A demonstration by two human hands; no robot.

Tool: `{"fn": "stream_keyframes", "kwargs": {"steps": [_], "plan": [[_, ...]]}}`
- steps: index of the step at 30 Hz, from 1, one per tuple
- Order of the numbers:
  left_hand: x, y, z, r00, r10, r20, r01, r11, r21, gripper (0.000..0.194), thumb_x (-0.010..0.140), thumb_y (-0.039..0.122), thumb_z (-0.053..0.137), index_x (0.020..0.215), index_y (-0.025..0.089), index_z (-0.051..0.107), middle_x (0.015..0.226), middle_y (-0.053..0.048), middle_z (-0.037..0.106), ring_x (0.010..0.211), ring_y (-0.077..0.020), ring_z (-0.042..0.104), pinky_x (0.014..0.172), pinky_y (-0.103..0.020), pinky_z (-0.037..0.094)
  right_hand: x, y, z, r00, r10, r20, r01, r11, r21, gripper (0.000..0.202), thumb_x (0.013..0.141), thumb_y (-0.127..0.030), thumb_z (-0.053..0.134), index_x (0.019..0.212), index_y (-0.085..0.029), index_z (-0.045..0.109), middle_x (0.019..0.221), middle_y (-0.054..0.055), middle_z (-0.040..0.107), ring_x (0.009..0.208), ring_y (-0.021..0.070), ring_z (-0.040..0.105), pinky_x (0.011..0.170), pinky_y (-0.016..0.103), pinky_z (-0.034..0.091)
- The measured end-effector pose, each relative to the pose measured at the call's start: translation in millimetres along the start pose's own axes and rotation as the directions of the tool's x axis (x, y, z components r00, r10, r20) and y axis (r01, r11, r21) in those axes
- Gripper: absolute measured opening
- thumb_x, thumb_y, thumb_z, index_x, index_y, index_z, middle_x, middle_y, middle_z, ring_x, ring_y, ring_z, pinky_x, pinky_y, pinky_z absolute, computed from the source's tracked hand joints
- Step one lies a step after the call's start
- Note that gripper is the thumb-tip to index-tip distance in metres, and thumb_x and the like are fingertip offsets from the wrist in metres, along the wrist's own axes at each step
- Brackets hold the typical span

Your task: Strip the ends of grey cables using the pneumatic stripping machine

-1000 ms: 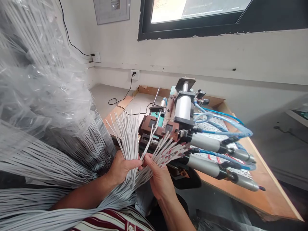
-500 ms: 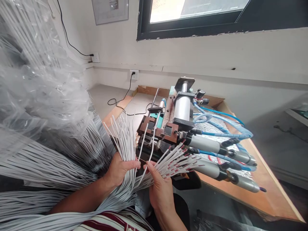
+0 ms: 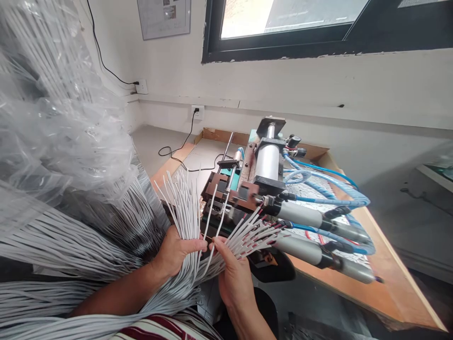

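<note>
My left hand is closed round an upright bundle of white cables, its thumb laid across the front. One cable stands slightly apart at the thumb tip. My right hand pinches a single white cable between thumb and forefinger; its upper end reaches the brown jaws of the pneumatic machine. Whether that end sits inside the jaws I cannot tell. A second fan of cables, with dark red inner wires at the tips, lies across my right hand, partly hidden behind its fingers.
Long grey-white cables fill the left side, partly under clear plastic wrapping. Silver air cylinders and blue hoses project to the right over the wooden-edged bench. A black power cord lies behind the machine.
The machine's right-hand cylinders and brown jaw have shifted a little left. My right hand has moved slightly left, and its cable and the red-tipped fan have shifted with it. Both grips stay the same.
</note>
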State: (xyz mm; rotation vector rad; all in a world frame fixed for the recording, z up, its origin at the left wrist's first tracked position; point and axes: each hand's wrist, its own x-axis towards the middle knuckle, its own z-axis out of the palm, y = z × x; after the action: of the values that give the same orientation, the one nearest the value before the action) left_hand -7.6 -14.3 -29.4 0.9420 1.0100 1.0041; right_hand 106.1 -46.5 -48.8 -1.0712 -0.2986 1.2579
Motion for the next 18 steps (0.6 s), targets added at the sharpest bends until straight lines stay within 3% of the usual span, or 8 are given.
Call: {"fn": "stream_keyframes", "kwargs": {"steps": [3, 6, 12, 15, 18], "plan": [[-1, 0, 0.9, 0.999, 0.029, 0.016, -0.030, 0.999, 0.036, 0.008, 0.054, 0.013, 0.071, 0.057, 0.013, 0.064, 0.055, 0.000, 0.062, 0.055, -0.0140, 0.054, 0.058, -0.025, 0.043, 2, -6, 3, 0.993, 0.087, 0.075, -0.088, 0.996, 0.009, 0.030, 0.051, -0.031, 0.077, 0.076, -0.016, 0.068, 0.067, 0.002, 0.066, 0.063, 0.0172, 0.058, 0.067, 0.032, 0.044], [-2, 0, 2.1, 0.998, 0.027, 0.060, -0.029, 0.999, 0.032, 0.010, 0.052, 0.012, 0.071, 0.061, 0.013, 0.067, 0.060, -0.001, 0.065, 0.060, -0.0156, 0.056, 0.062, -0.026, 0.044, 0, -6, 5, 0.980, 0.127, 0.154, -0.124, 0.992, -0.027, 0.029, 0.052, -0.032, 0.078, 0.074, -0.015, 0.068, 0.069, 0.003, 0.066, 0.064, 0.0176, 0.059, 0.068, 0.032, 0.045], [-2, -2, -0.2, 0.997, 0.006, 0.083, -0.006, 1.000, 0.005, 0.010, 0.054, 0.016, 0.073, 0.062, 0.013, 0.067, 0.058, 0.000, 0.063, 0.058, -0.0144, 0.056, 0.060, -0.026, 0.044, -8, 5, -3, 0.990, -0.139, 0.021, 0.140, 0.987, -0.077, 0.022, 0.059, -0.034, 0.075, 0.070, -0.018, 0.065, 0.066, 0.000, 0.064, 0.065, 0.0166, 0.057, 0.069, 0.031, 0.044], [-3, 0, 1.3, 0.996, -0.037, 0.084, 0.043, 0.997, -0.069, 0.011, 0.060, 0.019, 0.071, 0.067, 0.012, 0.066, 0.061, -0.002, 0.064, 0.060, -0.0155, 0.058, 0.062, -0.028, 0.047, -4, 4, -6, 0.986, -0.165, 0.008, 0.165, 0.980, -0.114, 0.021, 0.060, -0.035, 0.073, 0.066, -0.017, 0.064, 0.059, -0.001, 0.060, 0.059, 0.0153, 0.054, 0.067, 0.031, 0.043], [-5, 2, 4.2, 0.994, -0.096, 0.043, 0.100, 0.987, -0.125, 0.014, 0.059, 0.019, 0.072, 0.069, 0.012, 0.065, 0.063, -0.002, 0.064, 0.061, -0.0166, 0.060, 0.064, -0.030, 0.049, 2, 2, -6, 0.994, -0.108, -0.035, 0.103, 0.989, -0.108, 0.024, 0.057, -0.036, 0.075, 0.065, -0.016, 0.063, 0.056, -0.001, 0.058, 0.055, 0.0141, 0.051, 0.060, 0.029, 0.041]]}}
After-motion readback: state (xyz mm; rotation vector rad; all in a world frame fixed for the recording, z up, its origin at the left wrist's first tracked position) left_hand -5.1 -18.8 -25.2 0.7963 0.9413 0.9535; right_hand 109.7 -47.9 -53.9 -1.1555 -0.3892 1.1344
